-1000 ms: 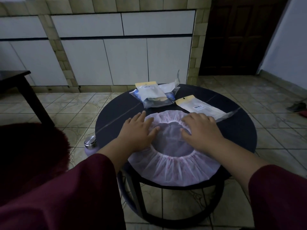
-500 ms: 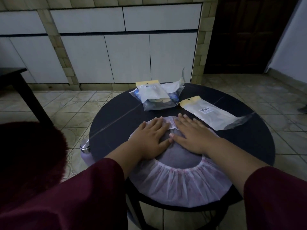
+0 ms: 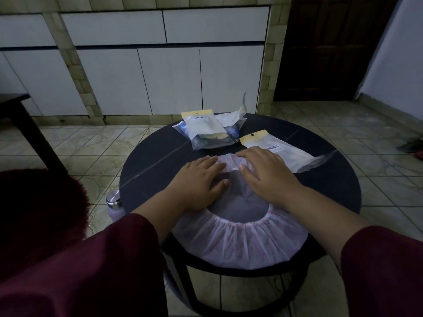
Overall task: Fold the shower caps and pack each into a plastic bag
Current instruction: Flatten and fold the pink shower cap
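A translucent white shower cap (image 3: 240, 239) with a gathered elastic rim lies spread flat on the round black table (image 3: 155, 161), its near edge hanging over the table's front. My left hand (image 3: 196, 184) and my right hand (image 3: 267, 175) press flat on the cap's far half, fingers apart, fingertips at the far rim. An empty plastic bag (image 3: 288, 152) with a yellow header lies just right of my right hand. A pile of packed bags (image 3: 210, 133) sits at the table's far side.
A metal-capped lilac bottle (image 3: 114, 204) stands on the tiled floor left of the table. A dark red furry seat (image 3: 39, 216) is at lower left. White cabinets (image 3: 169, 81) line the wall behind, a dark table leg (image 3: 34, 133) at left.
Both hands have slid from the sides of the cap's opening toward its far rim and drawn closer together. The camera has tilted, so the table sits lower and larger.
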